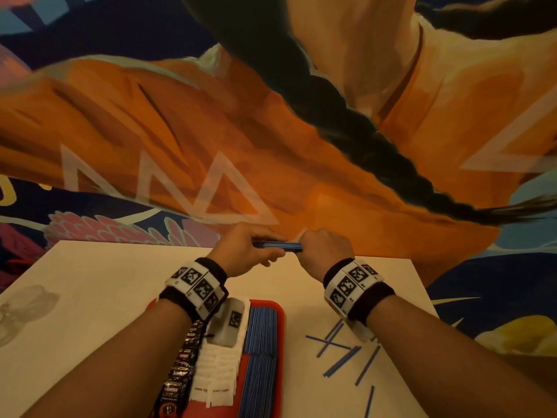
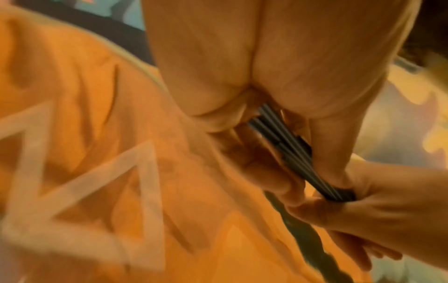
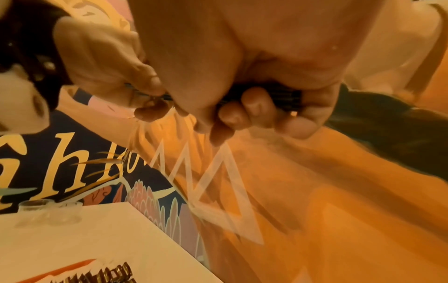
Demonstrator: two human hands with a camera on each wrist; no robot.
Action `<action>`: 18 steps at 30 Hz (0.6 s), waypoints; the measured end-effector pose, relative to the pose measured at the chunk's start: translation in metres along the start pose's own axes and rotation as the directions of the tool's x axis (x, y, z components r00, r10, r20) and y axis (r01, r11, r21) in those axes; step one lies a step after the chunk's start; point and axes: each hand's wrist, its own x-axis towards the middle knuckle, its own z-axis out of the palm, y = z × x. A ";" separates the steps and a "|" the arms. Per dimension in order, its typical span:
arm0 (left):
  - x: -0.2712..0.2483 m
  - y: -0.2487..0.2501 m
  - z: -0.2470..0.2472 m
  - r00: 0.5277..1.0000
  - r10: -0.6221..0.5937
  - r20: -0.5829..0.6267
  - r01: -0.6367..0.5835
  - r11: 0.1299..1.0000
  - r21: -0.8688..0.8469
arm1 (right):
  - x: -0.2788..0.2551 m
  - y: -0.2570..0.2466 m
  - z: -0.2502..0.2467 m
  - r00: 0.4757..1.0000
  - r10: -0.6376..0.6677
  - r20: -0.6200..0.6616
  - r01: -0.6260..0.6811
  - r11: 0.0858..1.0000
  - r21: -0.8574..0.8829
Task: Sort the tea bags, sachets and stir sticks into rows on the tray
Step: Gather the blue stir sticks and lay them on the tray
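On the far left of the worktop (image 1: 105,285) stand some clear glass pieces (image 1: 21,309), too faint to say what they are. Nearer the middle lies the red tray (image 1: 278,324), and it holds three rows side by side. At its left edge is a row of dark sachets (image 1: 180,363) with shiny print, overlapping each other. Next to them comes a row of white paper sachets (image 1: 215,372), the nearest ones printed "brown sugar". To the right of these, blue stir sticks (image 1: 260,357) are packed close together in two groups, one behind the other.

Above the far edge of the worktop, the left hand (image 1: 241,251) and the right hand (image 1: 324,247) hold between them a bundle of blue stir sticks (image 1: 278,246), lying level. The left hand pinches one end with thumb and fingers; the right hand has its fingers curled around the other end. Both forearms pass over the tray, and the left wrist band (image 1: 196,286) covers the far part of the sachet rows.

Right of the tray, loose blue sticks (image 1: 340,356) lie scattered and crossed on the bare worktop, partly under the right forearm.
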 end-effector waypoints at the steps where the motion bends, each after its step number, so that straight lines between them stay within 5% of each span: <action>1: -0.002 -0.001 0.004 0.998 -0.032 -0.047 0.025 0.989 -0.147 | 0.001 -0.001 -0.001 1.000 0.002 -0.005 -0.002 1.000 0.003; 4: -0.005 0.001 0.020 0.983 -0.093 -0.161 0.021 0.915 -0.404 | 0.004 -0.004 -0.003 1.000 0.002 -0.025 -0.003 1.000 -0.014; 8: -0.002 -0.003 0.021 0.973 -0.133 -0.191 0.022 0.870 -0.493 | 0.004 -0.002 -0.001 0.998 -0.043 -0.044 0.043 0.999 -0.002; 11: -0.005 -0.007 0.014 0.973 -0.144 -0.182 0.030 0.856 -0.517 | 0.002 0.008 -0.002 0.991 -0.137 -0.008 0.134 0.960 0.244; 13: -0.006 -0.009 0.010 0.969 -0.158 -0.192 0.031 0.841 -0.539 | 0.002 0.017 -0.005 0.992 -0.120 -0.036 0.120 0.822 0.557; 15: -0.007 -0.010 0.009 0.965 -0.177 -0.196 0.037 0.825 -0.565 | 0.006 0.023 -0.002 0.992 -0.003 -0.128 0.106 0.579 0.808; 18: -0.006 -0.007 0.015 0.970 -0.171 -0.173 0.040 0.815 -0.578 | 0.011 0.015 0.005 0.993 0.110 -0.036 0.013 0.202 0.979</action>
